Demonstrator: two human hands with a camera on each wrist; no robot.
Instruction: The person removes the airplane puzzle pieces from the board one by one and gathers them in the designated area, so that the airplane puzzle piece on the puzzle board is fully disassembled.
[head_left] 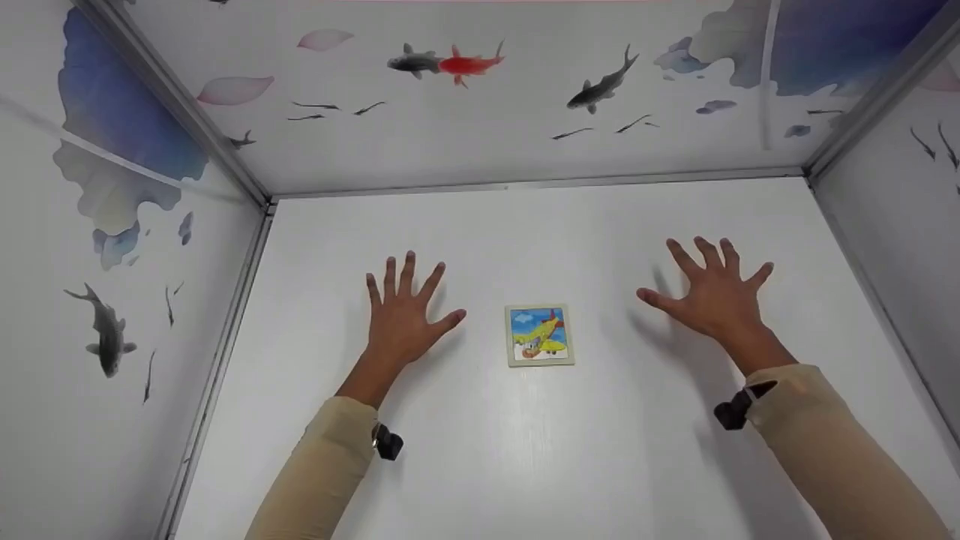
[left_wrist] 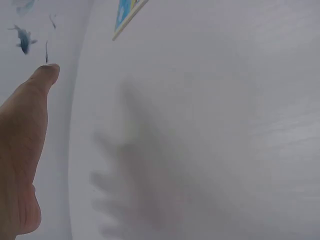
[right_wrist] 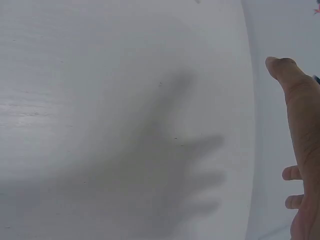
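Note:
A small square picture puzzle (head_left: pixel 539 335) with a pale frame lies flat on the white table, showing a yellow airplane against blue sky. To its left my left hand (head_left: pixel 405 322) is held over the table with fingers spread, holding nothing. On the other side, farther from the puzzle, my right hand (head_left: pixel 718 296) is spread too and holds nothing. Both hands cast shadows on the tabletop. In the left wrist view a corner of the puzzle (left_wrist: pixel 127 17) shows at the top edge. The right wrist view shows the right thumb (right_wrist: pixel 287 72) and no puzzle.
The white tabletop (head_left: pixel 525 450) is enclosed by a back wall (head_left: pixel 510 135), a left wall (head_left: pixel 45 420) and a right wall (head_left: pixel 900 217), painted with fish and petals. Metal strips run along the table's edges. A small black camera sits on each sleeve cuff.

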